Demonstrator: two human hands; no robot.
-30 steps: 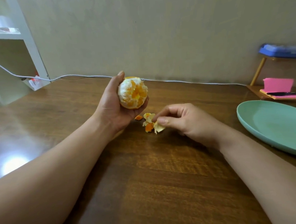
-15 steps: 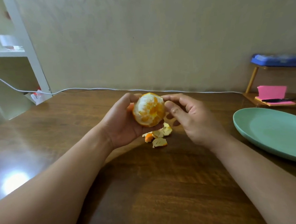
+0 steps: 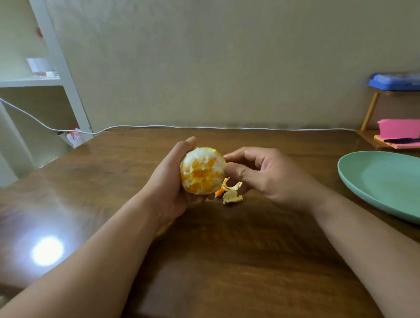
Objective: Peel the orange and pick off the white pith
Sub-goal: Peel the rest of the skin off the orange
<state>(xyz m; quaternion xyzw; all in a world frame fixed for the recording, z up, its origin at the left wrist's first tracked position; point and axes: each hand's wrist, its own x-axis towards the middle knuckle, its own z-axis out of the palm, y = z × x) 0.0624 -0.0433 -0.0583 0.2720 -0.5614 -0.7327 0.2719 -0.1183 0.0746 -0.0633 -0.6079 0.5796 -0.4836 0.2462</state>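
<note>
Left grip (image 3: 166, 186) cupped round the orange (image 3: 202, 170), which I hold above the surface (image 3: 234, 255), well to the left of the plate (image 3: 387, 185). Right grip (image 3: 266, 175), on the plate side, curls thumb and forefinger onto the fruit's flank; I cannot tell whether they pinch pith. Peel scraps (image 3: 232, 196) lie toward the plate, just below the fruit. I judge the fruit light, soft and easily burst: cradle it loosely and take pith by its loose edges.

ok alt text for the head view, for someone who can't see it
A left hand holds a mostly peeled orange, patchy with white pith, above a wooden table while the right hand pinches at its side. Loose peel scraps lie on the table beneath, a green plate to the right.
</note>
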